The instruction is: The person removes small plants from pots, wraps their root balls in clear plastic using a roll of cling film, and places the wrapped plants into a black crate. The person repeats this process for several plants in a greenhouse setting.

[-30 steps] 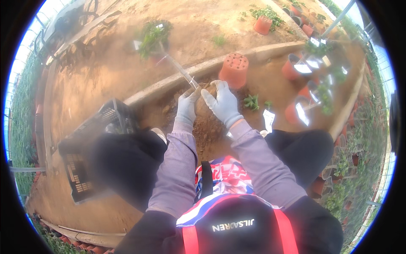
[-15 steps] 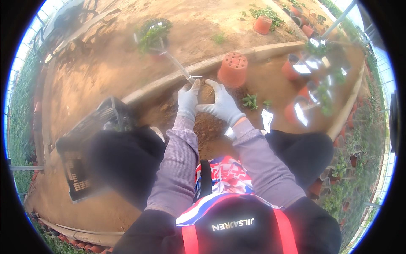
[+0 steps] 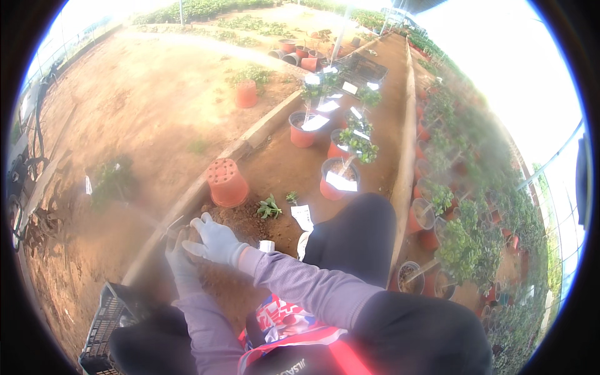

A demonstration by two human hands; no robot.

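Both my hands, in pale grey gloves, are closed round the brown soil root ball [image 3: 195, 235] of a small plant. My left hand [image 3: 182, 261] grips its near left side, while my right hand [image 3: 216, 242] wraps it from the right. From the ball a thin stem runs up and left to blurred green foliage [image 3: 112, 182] with a white tag, lying over the low kerb. Loose dark soil [image 3: 253, 220] lies just beyond my right hand. An upturned orange pot [image 3: 227, 183] with holes in its base stands past that soil.
Cut green leaves [image 3: 269, 207] and a white paper tag [image 3: 301, 217] lie on the ground ahead. Several tagged potted plants [image 3: 303, 131] stand farther off. A black crate [image 3: 107, 328] sits at my left, and a concrete kerb [image 3: 247, 139] runs forward. Rows of potted plants [image 3: 462, 244] line the right.
The view has swung right and up, so my hands and the pot appear farther left. Both hands still hold the root ball.
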